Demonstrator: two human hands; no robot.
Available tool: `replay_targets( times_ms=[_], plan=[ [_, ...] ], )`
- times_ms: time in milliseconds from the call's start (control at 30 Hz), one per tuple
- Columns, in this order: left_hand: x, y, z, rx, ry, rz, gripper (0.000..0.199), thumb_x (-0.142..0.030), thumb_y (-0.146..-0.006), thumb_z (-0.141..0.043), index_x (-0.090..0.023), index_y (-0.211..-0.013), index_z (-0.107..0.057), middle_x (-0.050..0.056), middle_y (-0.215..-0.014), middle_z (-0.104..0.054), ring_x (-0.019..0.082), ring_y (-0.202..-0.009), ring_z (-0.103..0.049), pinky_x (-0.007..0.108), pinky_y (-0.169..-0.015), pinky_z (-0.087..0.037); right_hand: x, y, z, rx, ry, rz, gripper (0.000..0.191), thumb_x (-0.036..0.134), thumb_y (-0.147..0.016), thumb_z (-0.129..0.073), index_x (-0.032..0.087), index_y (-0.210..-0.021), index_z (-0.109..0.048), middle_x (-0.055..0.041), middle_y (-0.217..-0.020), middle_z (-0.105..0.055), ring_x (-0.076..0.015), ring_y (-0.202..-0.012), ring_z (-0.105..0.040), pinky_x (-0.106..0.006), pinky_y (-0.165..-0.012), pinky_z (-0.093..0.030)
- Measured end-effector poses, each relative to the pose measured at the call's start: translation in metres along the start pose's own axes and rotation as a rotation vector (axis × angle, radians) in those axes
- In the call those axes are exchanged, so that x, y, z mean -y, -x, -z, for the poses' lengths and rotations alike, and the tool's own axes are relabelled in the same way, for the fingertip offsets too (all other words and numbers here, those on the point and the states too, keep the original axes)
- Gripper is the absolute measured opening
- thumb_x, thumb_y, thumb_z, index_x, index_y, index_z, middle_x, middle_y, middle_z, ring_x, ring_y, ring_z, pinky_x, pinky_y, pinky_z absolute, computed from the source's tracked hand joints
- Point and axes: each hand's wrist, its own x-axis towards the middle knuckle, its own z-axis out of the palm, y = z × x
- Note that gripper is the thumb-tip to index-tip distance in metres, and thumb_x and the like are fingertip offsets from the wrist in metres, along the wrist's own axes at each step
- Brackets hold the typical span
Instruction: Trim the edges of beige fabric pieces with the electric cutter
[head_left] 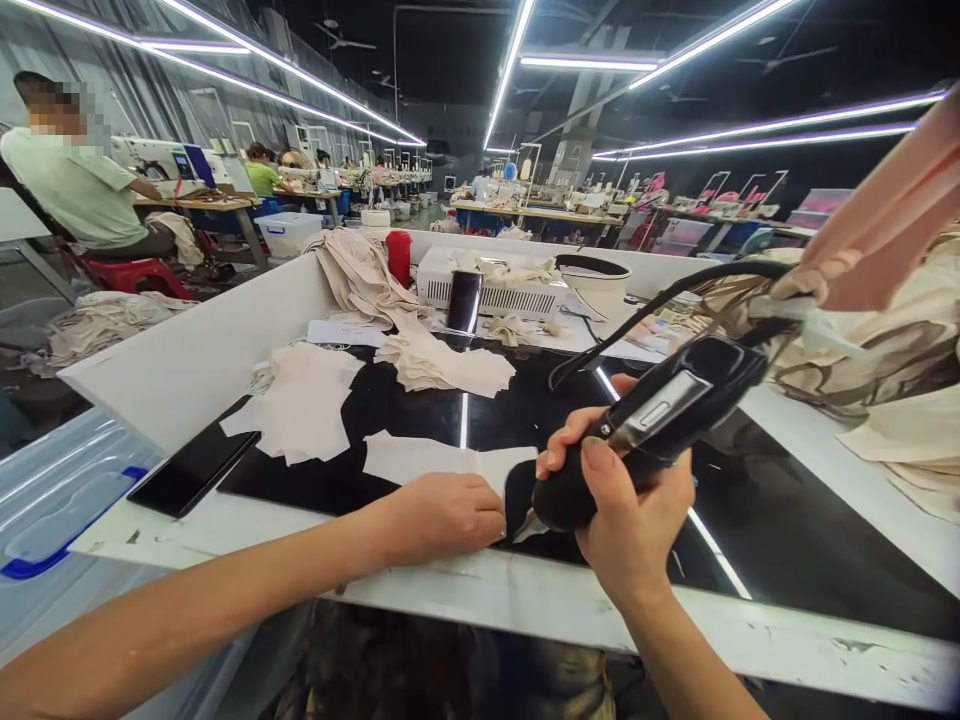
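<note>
Your left forearm [225,600] crossed the worktop [540,590]; your right hand [634,530] held a black handheld tool [675,405].
Its fingers wrapped the casing; your left hand [450,510] curled its fingers at a pale fabric piece [420,455] on the dark panel [810,540], any pinch indeterminable.

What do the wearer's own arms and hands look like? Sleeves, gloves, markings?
Left hand and right hand are both ungloved. The left forearm and right forearm are bare to the frame edge, no sleeves showing. No watch or bracelet visible at either wrist; no markings I can make out.
</note>
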Motion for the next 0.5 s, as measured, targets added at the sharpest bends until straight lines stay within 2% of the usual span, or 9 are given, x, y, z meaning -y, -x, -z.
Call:
replay_targets(
  times_ms=[167, 367, 500],
  plan=[
    [-0.0027, 0.0011, 0.0002, -0.044, 0.083, 0.081, 0.016, -0.013, -0.104, -0.058, -0.015, -0.092, -0.068, 0.002, -0.096, -0.074, 0.017, -0.091, -0.068, 0.029, -0.088, -0.055, -0.0015, 0.0024, -0.0038, -0.025, -0.011, -0.003, 0.049, 0.034, -0.087, -0.083, 0.03, -0.128, -0.058, 0.0048, -0.083, -0.067, -0.0131, -0.058, -0.063, -0.028, -0.052, -0.055],
    [-0.0029, 0.0024, -0.0005, -0.067, 0.163, 0.134, 0.016, -0.015, -0.104, -0.058, -0.015, -0.094, -0.07, 0.003, -0.098, -0.075, 0.018, -0.092, -0.07, 0.029, -0.087, -0.055, -0.0054, 0.0037, -0.0078, -0.025, -0.012, 0.002, 0.044, 0.027, -0.089, -0.079, 0.032, -0.127, -0.058, 0.005, -0.085, -0.068, -0.0126, -0.058, -0.063, -0.027, -0.052, -0.054],
    [-0.0022, 0.0041, -0.0026, -0.054, 0.193, 0.153, 0.015, -0.016, -0.104, -0.058, -0.015, -0.096, -0.071, 0.004, -0.1, -0.075, 0.018, -0.093, -0.07, 0.03, -0.088, -0.055, -0.0075, 0.0036, -0.0086, -0.038, -0.012, 0.012, 0.048, 0.027, -0.089, -0.079, 0.032, -0.131, -0.057, 0.0047, -0.086, -0.067, -0.0129, -0.06, -0.064, -0.029, -0.056, -0.057]
  ],
)
